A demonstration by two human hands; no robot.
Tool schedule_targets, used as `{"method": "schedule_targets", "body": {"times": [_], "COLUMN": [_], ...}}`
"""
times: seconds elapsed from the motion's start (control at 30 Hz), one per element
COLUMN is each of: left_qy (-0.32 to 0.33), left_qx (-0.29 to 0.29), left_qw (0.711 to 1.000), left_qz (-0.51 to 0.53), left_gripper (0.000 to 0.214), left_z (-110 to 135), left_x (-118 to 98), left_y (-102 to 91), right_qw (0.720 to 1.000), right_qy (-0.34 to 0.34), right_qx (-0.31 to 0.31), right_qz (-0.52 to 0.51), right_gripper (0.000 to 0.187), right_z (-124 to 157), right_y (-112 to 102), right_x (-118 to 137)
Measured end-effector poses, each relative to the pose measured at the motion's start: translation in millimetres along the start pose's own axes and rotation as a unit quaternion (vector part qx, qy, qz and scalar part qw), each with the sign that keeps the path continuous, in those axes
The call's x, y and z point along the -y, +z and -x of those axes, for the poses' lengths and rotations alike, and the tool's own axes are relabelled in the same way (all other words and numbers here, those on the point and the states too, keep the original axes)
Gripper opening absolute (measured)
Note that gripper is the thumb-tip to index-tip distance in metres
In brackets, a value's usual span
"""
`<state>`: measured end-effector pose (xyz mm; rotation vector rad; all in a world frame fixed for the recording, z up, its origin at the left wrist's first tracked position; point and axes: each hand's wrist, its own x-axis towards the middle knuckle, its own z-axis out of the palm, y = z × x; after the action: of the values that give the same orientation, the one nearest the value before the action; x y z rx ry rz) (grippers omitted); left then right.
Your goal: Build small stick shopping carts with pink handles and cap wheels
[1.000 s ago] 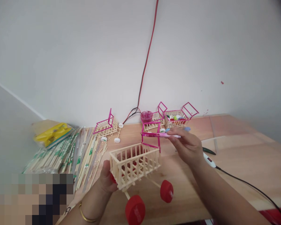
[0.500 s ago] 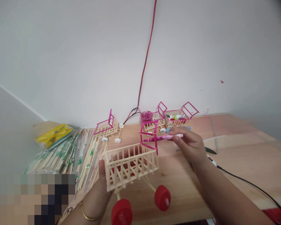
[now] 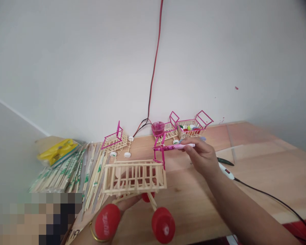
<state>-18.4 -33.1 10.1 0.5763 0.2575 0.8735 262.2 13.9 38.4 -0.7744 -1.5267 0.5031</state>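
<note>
A miniature shopping cart (image 3: 134,191) of pale wooden sticks, with red bottle-cap wheels (image 3: 163,225) and a pink stick handle (image 3: 164,158), is held up over the table. My left hand (image 3: 129,203) is closed round it from behind and below, partly hidden by the slats and a wheel. In my right hand (image 3: 202,157), a pink-and-white marker pen (image 3: 183,146) is pinched between thumb and fingers. Its pink end lies across the handle frame and appears to touch it.
Similar carts with pink trim stand along the wall: one at left (image 3: 114,143), one at right (image 3: 191,127) holding coloured caps. A cup (image 3: 158,128) of pink liquid sits among them. Bundled sticks (image 3: 63,170) lie left. A white corded tool (image 3: 226,171) lies right.
The cart has turned and shifted left, showing its long side more squarely. My right hand has moved slightly left, bringing the marker pen across the handle's upper part.
</note>
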Motion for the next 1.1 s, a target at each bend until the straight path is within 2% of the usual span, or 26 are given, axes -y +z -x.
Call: {"method": "schedule_targets", "body": {"times": [0.17,0.27,0.33,0.43,0.63,0.83,1.1], "left_qy": [-0.009,0.021,0.009,-0.059,-0.14,-0.128,-0.122], "left_qx": [0.068,0.08,0.075,0.059,-0.014,-0.038,-0.041], "left_qw": [0.997,0.997,0.997,0.997,0.989,0.99,0.991], "left_qz": [0.017,0.01,0.009,0.01,0.047,0.055,0.041], "left_gripper": [0.061,0.061,0.062,0.067,0.087,0.091,0.095], "left_z": [-8,-5,-1,4,8,17,7], "left_x": [-3,-4,-7,-13,-24,-23,-23], "left_y": [7.0,6.0,3.5,-1.3,-2.5,4.4,-8.8], "right_qw": [0.999,0.998,0.997,0.998,1.0,1.0,1.0], "right_qy": [-0.01,-0.026,-0.028,-0.016,0.007,0.009,0.0], "right_qx": [0.032,0.058,0.064,0.049,0.014,0.023,0.014], "right_qz": [0.001,0.019,0.026,0.036,0.014,0.011,0.025], "right_gripper": [0.011,0.01,0.01,0.011,0.014,0.014,0.011], "right_z": [0,-1,-1,-2,-3,-3,-4], "right_y": [0,-1,-1,-1,0,1,-1], "right_x": [1,2,2,2,3,5,4]}}
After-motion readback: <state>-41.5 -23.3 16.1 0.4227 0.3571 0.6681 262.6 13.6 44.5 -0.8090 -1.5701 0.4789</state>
